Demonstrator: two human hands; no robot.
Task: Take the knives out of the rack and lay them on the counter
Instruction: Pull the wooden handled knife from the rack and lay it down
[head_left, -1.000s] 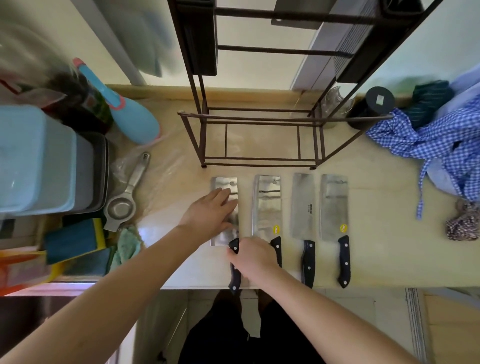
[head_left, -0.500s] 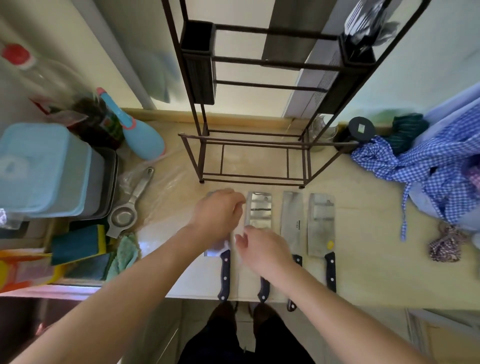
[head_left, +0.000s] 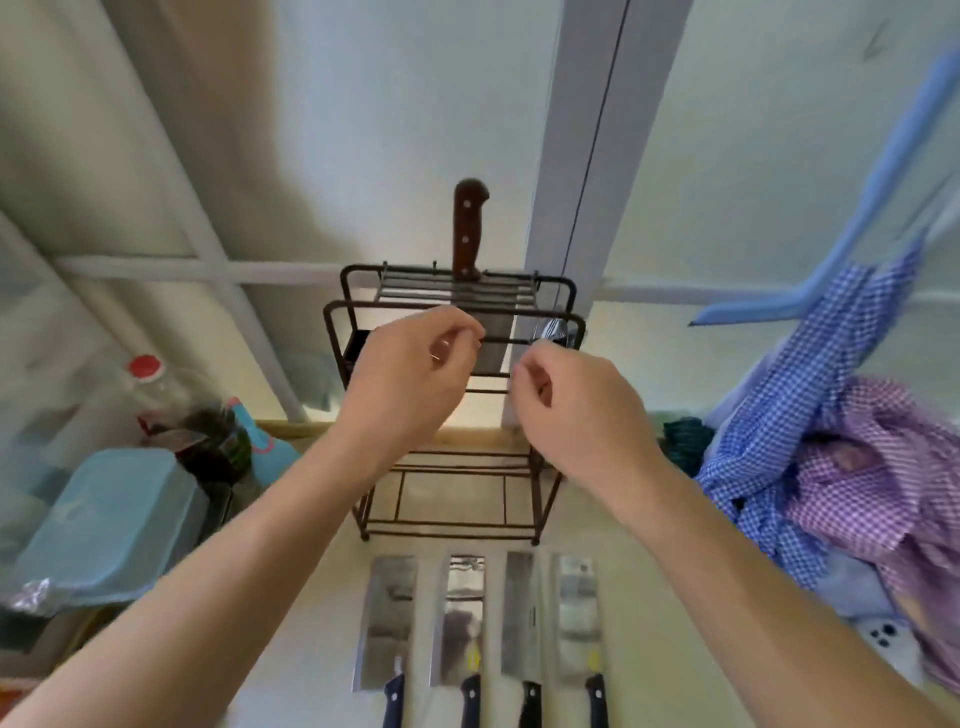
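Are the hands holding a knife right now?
No. Both the left hand and right hand are empty, fingers loosely curled, raised in front of the rack. One brown-handled knife sits in it, untouched.

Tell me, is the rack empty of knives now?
No: a knife with a brown handle still stands in the top of the rack, while four cleavers lie on the counter.
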